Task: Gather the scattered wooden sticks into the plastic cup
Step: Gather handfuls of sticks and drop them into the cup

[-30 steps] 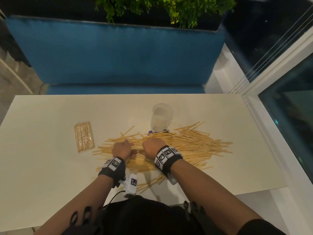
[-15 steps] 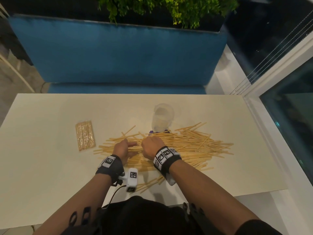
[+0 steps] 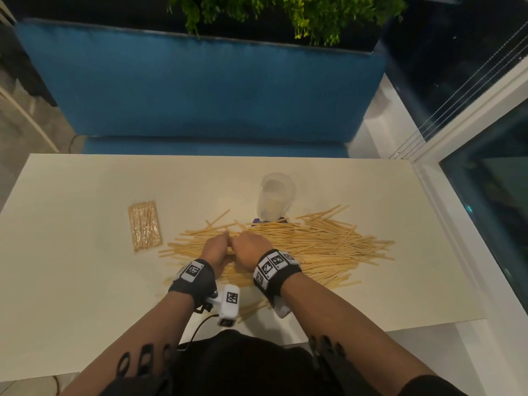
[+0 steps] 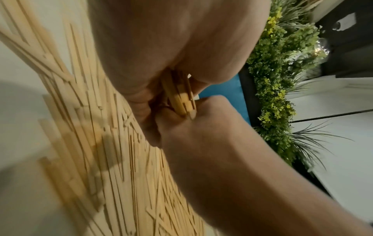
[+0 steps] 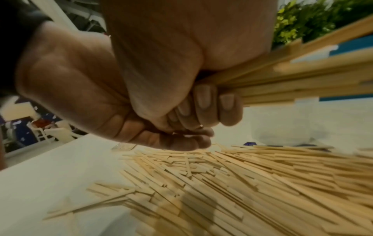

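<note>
Fingers (image 5: 210, 103) of right hand (image 3: 248, 248) curl round a bundle of sticks (image 5: 302, 79); left hand (image 3: 215, 250), touching it, pinches the bundle's other end, likely squaring it. Heap (image 3: 314, 247) mid-desk (image 3: 71, 281). Cup (image 3: 275, 200) upright just behind, room above open.

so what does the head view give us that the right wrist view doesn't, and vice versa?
Head only: the whole table, the upright plastic cup beyond the pile, a wrapped packet of sticks at the left, the blue bench, and both wristbands.

Right wrist only: the grip from below, with the right hand curled round a bundle of sticks that is lifted off the pile, fingernails visible.

Both: the left hand pressed against the right, the scattered wooden sticks still on the table, the cup and the plants.
</note>
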{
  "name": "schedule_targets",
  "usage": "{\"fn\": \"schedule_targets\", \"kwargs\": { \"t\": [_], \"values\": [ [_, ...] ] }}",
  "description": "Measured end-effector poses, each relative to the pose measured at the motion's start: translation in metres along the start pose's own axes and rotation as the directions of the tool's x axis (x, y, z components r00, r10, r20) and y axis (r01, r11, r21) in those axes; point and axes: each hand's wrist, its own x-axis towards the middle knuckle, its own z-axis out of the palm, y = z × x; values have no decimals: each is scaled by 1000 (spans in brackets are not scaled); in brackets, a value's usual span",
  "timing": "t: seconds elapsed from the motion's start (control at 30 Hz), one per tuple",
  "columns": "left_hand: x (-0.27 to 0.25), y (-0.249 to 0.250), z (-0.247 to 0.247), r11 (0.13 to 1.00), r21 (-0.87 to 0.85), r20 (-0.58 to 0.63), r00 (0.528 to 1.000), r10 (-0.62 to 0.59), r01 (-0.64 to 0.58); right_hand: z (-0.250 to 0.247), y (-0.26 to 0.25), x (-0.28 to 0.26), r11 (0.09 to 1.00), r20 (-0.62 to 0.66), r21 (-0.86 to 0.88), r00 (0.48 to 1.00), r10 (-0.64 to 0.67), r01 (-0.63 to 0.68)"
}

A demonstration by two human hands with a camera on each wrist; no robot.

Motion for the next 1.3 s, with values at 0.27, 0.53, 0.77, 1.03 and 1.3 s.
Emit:
{"fn": "schedule_targets", "kwargs": {
  "t": [0.27, 0.53, 0.77, 1.03, 1.3],
  "values": [
    [1, 4, -12, 976, -155, 194, 974, -119, 150, -40, 3, -12, 536, -418, 823, 841, 343, 190],
    [-23, 20, 30, 928, -166, 531, 823, -200, 332, -61, -2, -24, 64, -370, 915, 766, 525, 398],
    [-15, 26, 25, 890, -231, 575, 793, -200, 392, -47, 1, -32, 183, -417, 908, 785, 459, 376],
    [-9, 14, 16, 904, -23, 614, 719, -325, 428, -40, -4, -26, 156, -383, 922, 784, 489, 353],
    [0, 20, 12, 932, -179, 634, 761, -136, 316, -35, -6, -28, 144, -363, 931, 813, 455, 335]
  ]
}}
